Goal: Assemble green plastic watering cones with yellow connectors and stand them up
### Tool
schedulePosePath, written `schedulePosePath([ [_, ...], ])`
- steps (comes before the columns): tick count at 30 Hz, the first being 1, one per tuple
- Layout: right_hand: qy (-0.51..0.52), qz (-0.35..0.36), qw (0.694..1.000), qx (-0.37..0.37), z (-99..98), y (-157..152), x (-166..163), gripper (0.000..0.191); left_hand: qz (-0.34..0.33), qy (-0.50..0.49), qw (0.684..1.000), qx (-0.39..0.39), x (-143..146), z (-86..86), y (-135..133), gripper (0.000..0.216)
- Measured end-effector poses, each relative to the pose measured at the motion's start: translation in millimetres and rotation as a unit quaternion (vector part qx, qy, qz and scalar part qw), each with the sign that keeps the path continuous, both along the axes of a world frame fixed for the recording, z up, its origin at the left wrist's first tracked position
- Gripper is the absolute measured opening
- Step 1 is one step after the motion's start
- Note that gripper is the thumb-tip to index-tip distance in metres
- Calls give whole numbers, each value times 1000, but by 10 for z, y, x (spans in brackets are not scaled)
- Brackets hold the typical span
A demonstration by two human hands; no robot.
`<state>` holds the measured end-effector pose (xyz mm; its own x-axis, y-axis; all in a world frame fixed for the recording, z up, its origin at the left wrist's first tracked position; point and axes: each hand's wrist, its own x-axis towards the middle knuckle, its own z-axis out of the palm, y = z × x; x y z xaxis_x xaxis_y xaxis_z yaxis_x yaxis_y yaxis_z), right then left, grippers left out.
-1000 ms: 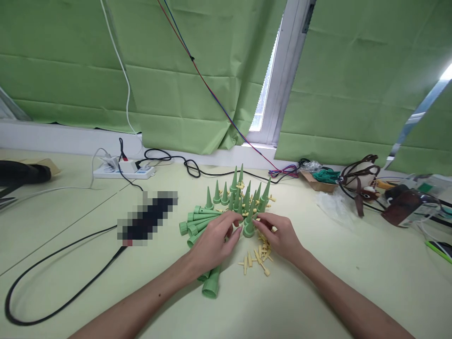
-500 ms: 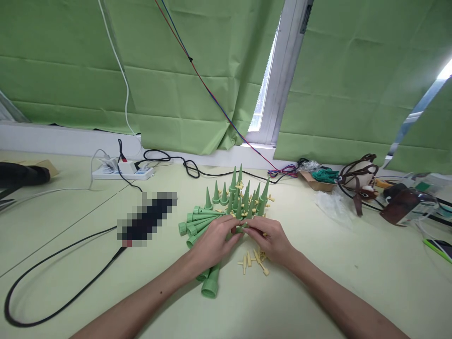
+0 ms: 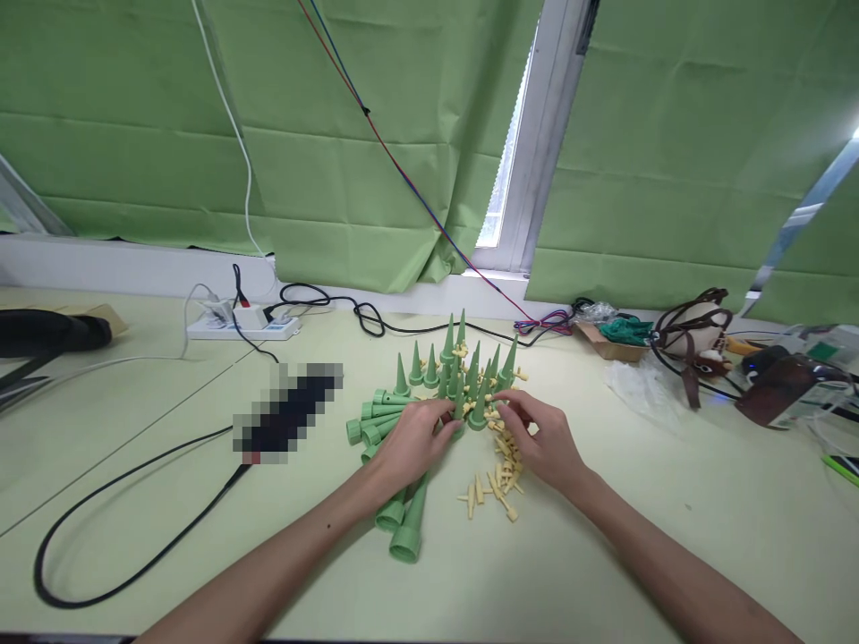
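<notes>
My left hand [image 3: 417, 440] is closed around the base of a green plastic spike [image 3: 459, 401], which stands point up. My right hand [image 3: 548, 442] is a little to the right, its thumb and fingers apart, with nothing visible between them. Several more green spikes stand upright behind the hands, some with small yellow valves [image 3: 523, 373] at their bases. Beneath and left of my left hand, other green spikes [image 3: 406, 542] lie on their sides, partly hidden by it. Loose yellow valves [image 3: 497, 481] are heaped beside my right hand.
A white power strip [image 3: 245, 327] with plugs and cables lies at the back left. Nearer is a blurred dark object [image 3: 290, 416] on a looped black cable. Toward the right are a cardboard box [image 3: 612, 343], clear plastic [image 3: 641, 385] and a brown bottle [image 3: 771, 394].
My hands were together at the front of the spikes and have drawn apart. The right one has shifted right and opened. The view has shifted slightly.
</notes>
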<state>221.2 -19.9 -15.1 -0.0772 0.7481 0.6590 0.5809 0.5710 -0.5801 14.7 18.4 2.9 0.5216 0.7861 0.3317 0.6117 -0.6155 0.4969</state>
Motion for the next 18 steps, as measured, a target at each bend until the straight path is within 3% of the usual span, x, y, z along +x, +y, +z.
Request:
schedulePosePath([
  [13, -35, -39, 998, 18, 35, 38, 68, 22, 3, -21, 999, -30, -12, -30, 43, 12],
  [18, -45, -40, 998, 11, 25, 31, 63, 25, 5, -45, 998, -44, -56, -37, 53, 28],
])
